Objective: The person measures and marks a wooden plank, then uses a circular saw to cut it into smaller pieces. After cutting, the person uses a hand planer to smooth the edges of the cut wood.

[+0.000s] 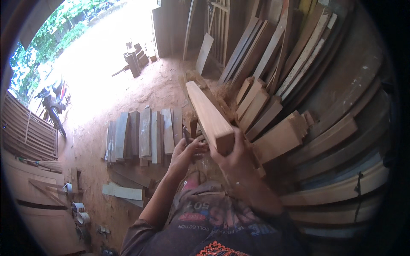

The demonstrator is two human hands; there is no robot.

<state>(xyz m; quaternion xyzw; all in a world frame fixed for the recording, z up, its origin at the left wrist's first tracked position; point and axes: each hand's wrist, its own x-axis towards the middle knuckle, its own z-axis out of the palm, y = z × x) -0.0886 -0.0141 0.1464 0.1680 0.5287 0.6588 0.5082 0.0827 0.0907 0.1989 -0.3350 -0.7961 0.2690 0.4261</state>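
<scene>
A: Where's the workpiece?
B: Pale beam [209,113] is in front of the torso, long axis running away from the body. Near end by the right hand [235,160], far end out by the sawdust [222,91].
A: Grip?
B: Right is clamped on the near end, fingers wrapped round the sides. Left hand [188,153] is beside the beam, fingers curled by a dark slim object [186,135]. Can't tell if it's closed on that.
A: How should they hold it?
B: One hand at the end is a long lever, I'd say. Best keep the wrist firm and the far end supported; can't see what bears the underside. Fingertips off the edges, splinter risk.
A: Clearance?
B: Row of short boards [145,132] to the left, stack of cut pieces [277,141] close on the right. Any swing should stay narrow.
</scene>
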